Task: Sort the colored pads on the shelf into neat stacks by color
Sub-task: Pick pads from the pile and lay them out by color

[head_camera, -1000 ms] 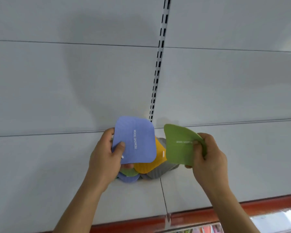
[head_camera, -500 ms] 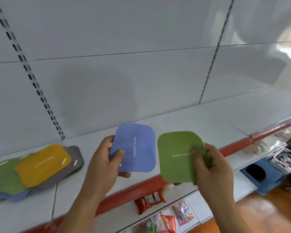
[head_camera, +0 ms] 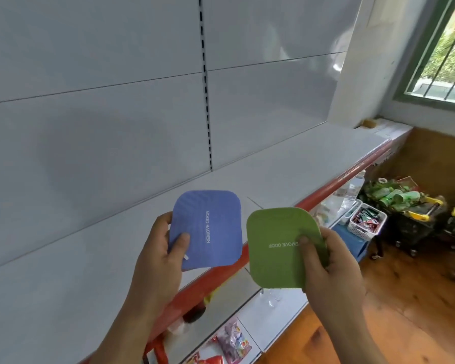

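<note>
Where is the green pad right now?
The green pad is pinched in the right hand, low and right of centre, out past the shelf's red edge and beside the blue pad in the left hand.

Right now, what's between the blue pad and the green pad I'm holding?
No object: in the head view, the blue ribbed pad and green ribbed pad are apart, with only white shelf and its red front edge behind.
</note>
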A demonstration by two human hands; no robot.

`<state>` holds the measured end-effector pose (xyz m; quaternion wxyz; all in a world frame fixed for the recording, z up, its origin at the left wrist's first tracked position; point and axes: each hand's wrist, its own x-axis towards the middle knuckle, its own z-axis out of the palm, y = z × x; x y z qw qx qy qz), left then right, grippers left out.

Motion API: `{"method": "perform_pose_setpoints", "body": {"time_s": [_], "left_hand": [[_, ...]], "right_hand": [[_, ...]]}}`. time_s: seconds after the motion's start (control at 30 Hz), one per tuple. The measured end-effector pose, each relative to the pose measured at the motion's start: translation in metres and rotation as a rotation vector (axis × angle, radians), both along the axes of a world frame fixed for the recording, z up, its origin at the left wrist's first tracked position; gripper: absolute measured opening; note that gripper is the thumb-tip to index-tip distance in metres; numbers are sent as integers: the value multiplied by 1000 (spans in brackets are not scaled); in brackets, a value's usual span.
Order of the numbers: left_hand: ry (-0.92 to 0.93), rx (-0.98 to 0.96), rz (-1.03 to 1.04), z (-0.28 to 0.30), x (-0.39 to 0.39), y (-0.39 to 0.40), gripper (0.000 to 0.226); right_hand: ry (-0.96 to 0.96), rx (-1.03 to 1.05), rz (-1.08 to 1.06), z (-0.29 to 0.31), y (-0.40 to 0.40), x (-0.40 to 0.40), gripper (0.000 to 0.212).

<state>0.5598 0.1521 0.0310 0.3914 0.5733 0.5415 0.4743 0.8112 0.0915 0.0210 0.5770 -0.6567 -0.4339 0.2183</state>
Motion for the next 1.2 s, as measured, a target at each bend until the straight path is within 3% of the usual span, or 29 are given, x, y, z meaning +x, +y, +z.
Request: {"method": "perform_pose_setpoints", "body": {"time_s": [0.1,0.37,0.6,0.9,1.2], "left_hand": [[-103,-12,-21,-6,38,43,33],[-68,-51,13,-15,106,143,32],[-10,-136,112,-19,135,185,36],[-26,-267,431,-36,186,237,36],[46,-375,635,-45,221,271,37]], "right_hand": [[-36,6,-31,0,31,34,16],[-145,29,-74,10,133,109,15],[-150,-15,34,-5,218,141,13],[-119,-65,374,-26,343,192,14],[-221,-194,591,-43,440,199,10]]}}
